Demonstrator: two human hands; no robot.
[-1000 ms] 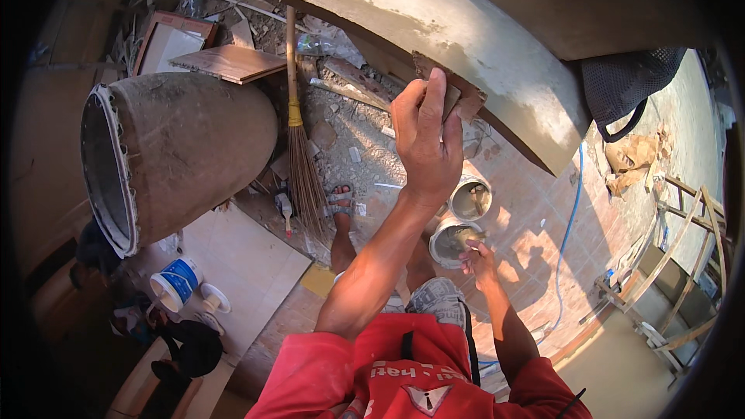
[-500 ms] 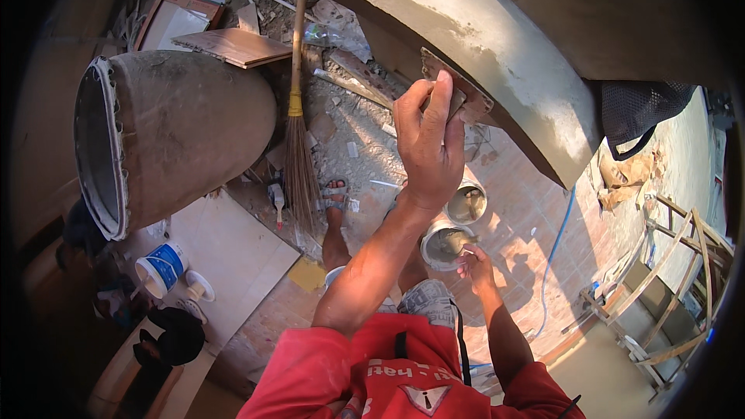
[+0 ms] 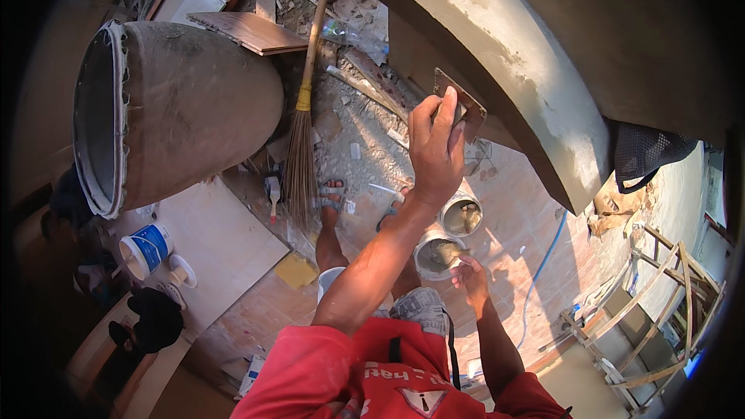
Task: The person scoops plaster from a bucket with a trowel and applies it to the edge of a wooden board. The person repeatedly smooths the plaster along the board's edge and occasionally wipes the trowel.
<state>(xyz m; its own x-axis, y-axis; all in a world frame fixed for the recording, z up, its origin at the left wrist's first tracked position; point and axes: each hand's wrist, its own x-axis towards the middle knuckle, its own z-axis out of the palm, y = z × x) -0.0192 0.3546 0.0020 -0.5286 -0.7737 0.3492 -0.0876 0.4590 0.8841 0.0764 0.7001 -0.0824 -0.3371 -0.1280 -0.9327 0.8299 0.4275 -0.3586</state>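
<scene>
Left grip: my left hand [image 3: 436, 157] is closed about the back of a flat, brown rectangular trowel [image 3: 470, 98], fingers and thumb bent round its handle.
Trowel: in that grip, its plate turned toward the slab; I cannot tell whether they touch.
Right grip: my right hand [image 3: 470, 281], fingers curled, is at a tan piece [image 3: 448, 252] in the nearer bucket; I cannot tell whether I grasp it.
Curved slab: a long, pale grey plastered slab [image 3: 508, 43] arches past the trowel, bounding the space ahead and to the right of my left grip.
Buckets: a round, pale, mortar-smeared nearer bucket [image 3: 426, 271] sits just beside my right grip, and a similar farther bucket [image 3: 478, 220] just beyond it; my left forearm passes close by both.
Broom: a straw broom with a long wooden handle [image 3: 298, 167] stands left of my left grip.
Cylinder: a big, brown-grey hollow cylinder [image 3: 203, 97] lies farther left, well apart.
Mesh bag: a black mesh bag [image 3: 650, 154] hangs well to the right, by the slab's end.
Hose: a thin blue hose [image 3: 545, 264] runs along the tiled floor right of my right grip.
</scene>
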